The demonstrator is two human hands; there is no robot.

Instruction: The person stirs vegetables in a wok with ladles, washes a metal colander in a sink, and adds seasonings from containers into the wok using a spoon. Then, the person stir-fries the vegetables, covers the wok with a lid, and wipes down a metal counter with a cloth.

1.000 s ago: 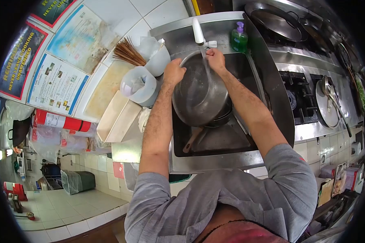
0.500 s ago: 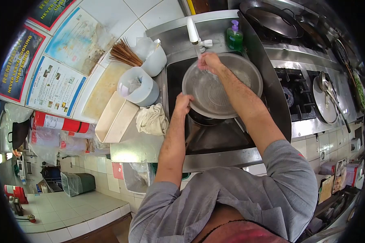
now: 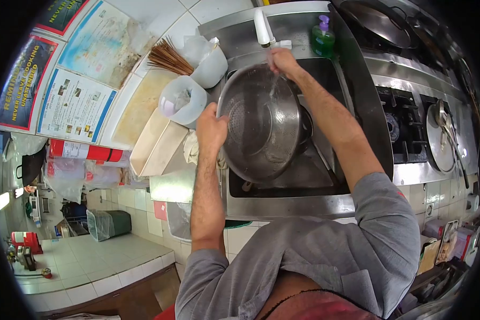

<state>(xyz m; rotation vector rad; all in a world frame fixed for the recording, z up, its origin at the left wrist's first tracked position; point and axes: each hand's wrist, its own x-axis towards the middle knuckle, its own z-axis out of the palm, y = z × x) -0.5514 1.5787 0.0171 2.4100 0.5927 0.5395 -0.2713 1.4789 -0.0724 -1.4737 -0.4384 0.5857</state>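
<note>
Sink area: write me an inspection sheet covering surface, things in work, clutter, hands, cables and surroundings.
Surface: metal sink, dark basin floor partly hidden by the bowl.
Things in work: large metal bowl, tilted, wet inside, below the faucet; water running.
Clutter: left of the sink, white tubs, thin brown sticks, an oblong cream container and a cloth partly hidden by the arm; green soap bottle behind the basin.
Hands: left hand grips the bowl's rim; right hand is under the faucet at the far rim, grip unclear.
Cables: nothing seen.
Surroundings: stove at right; cooking reminder poster at left.
</note>
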